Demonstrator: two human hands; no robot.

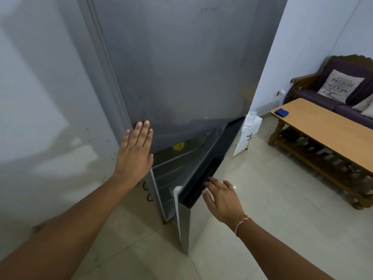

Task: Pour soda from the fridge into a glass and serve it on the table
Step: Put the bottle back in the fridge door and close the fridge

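Soda is not visible; judged to be inside the fridge (181,67), whose lower door (201,178) stands partly open, swung out on hinges at the far right. Only bare shelves and a yellow item (178,146) show through the gap. No glass is in view.

Left hand (134,152) lies flat, fingers extended and together, palm pressed on the lower left corner of the upper door (181,57); it grips nothing. Judgement: it braces the cabinet and keeps the upper door shut while the lower one moves.

Right hand (222,199) rests with loosely spread fingers on the top edge of the lower door, fingertips at the dark handle recess; it touches rather than clenches.

Wooden counter (323,126) stands well apart to the right, bearing a blue cloth (281,112), with a sofa (343,87) behind. Task is at its opening stage.
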